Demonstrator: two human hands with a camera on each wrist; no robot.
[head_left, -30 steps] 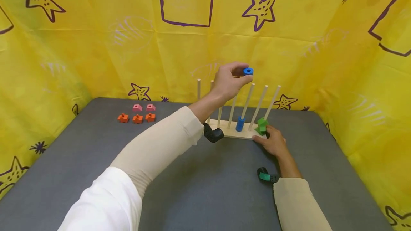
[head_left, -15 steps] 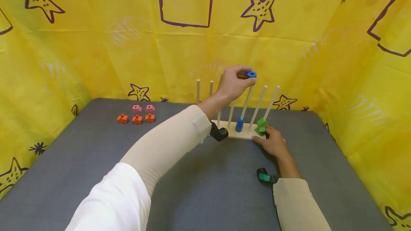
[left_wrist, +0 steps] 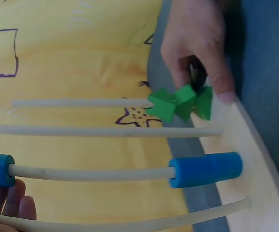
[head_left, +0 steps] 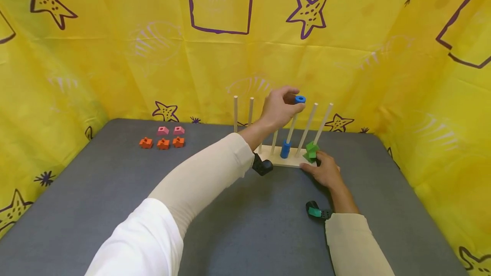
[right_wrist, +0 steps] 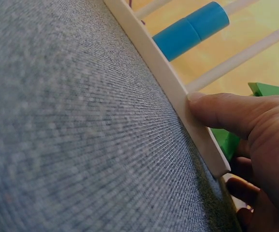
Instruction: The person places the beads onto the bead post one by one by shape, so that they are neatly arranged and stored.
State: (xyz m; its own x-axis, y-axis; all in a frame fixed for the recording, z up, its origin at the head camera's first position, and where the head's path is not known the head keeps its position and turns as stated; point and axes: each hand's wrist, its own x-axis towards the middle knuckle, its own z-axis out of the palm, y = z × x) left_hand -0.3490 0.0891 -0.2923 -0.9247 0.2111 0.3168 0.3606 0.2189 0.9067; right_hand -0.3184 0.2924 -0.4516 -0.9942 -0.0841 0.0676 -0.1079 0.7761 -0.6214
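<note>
My left hand [head_left: 278,107] pinches a blue cylinder bead [head_left: 300,99] between thumb and fingers at the top of a wooden peg. In the left wrist view, the peg [left_wrist: 91,174] runs into this bead [left_wrist: 1,170]. Lower on that peg, two blue beads [left_wrist: 207,169] sit stacked against the base. My right hand [head_left: 326,169] grips the right end of the pale wooden base [head_left: 281,162], its thumb [right_wrist: 226,110] on the front edge. Beside those fingers, several green angular blocks [head_left: 311,151] are stacked on the rightmost peg.
Left of the pegboard lie two pink blocks [head_left: 163,130] and three orange blocks [head_left: 163,144] on the grey table [head_left: 245,233]. Other upright pegs [head_left: 235,112] stand along the base, some partly behind my left arm. A yellow patterned cloth [head_left: 215,63] hangs behind.
My left hand has moved slightly right, then down, bringing the blue bead onto the peg's top. The right hand stays on the base.
</note>
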